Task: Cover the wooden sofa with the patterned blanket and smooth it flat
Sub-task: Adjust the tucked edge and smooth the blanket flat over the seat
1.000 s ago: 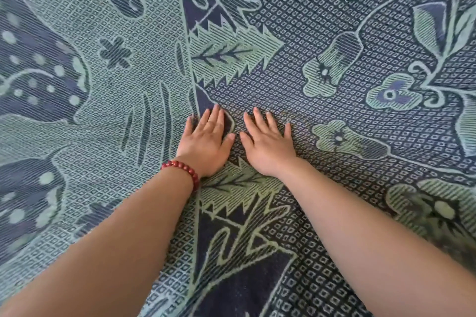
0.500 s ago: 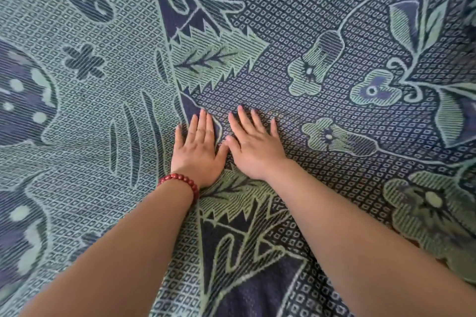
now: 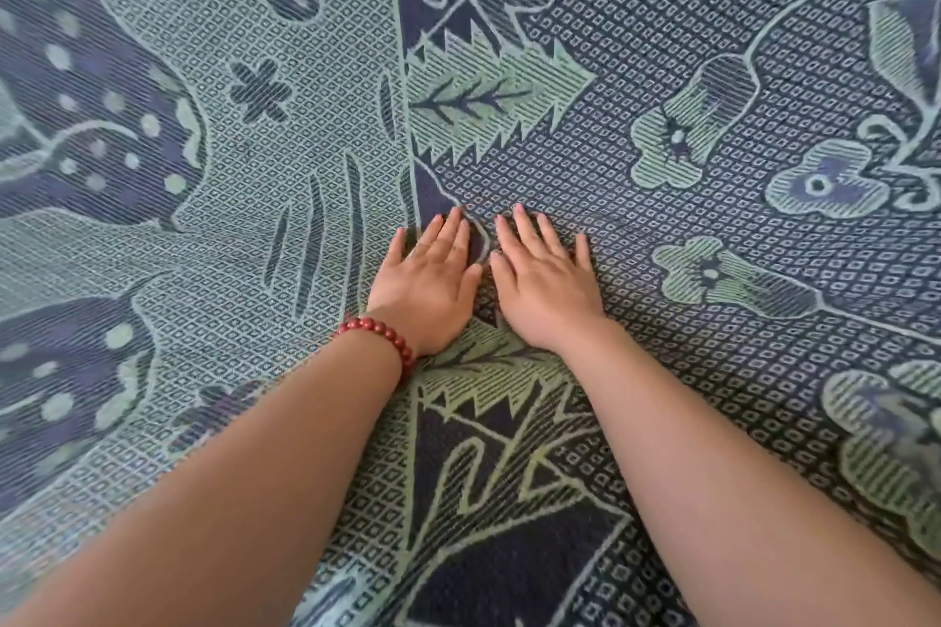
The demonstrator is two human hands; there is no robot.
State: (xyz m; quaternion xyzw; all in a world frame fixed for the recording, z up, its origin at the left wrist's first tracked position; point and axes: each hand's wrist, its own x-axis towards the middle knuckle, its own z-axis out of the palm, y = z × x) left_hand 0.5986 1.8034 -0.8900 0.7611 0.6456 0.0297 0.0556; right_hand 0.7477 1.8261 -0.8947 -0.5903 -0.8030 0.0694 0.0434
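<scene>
We have both palms down on the navy-and-pale-green woven patterned blanket (image 3: pixel 662 41), which fills the whole view; the wooden sofa beneath it is hidden, so we cannot tell where its edges or arms lie. Our left hand (image 3: pixel 427 288), with a red beaded bracelet (image 3: pixel 379 331) at the wrist, lies flat with fingers extended and together, grasping nothing. Our right hand (image 3: pixel 547 288) lies just beside it, also flat and released, fingers slightly spread, thumbs nearly touching.

The two hands sit at the middle of the visible cloth, straddling a faint ridge or seam line in the pattern (image 3: pixel 407 158) that runs away from us, roughly along the line between our forearms. A shallow ripple seems to fan out to the right from our right fingertips (image 3: pixel 519 214).

We judge the cloth already laid and the smoothing under way. The coming stroke likely turns on this: cloth stretches outward on both sides, so each hand should sweep away from the other, left leftward, right rightward, across that ridge's long axis.
</scene>
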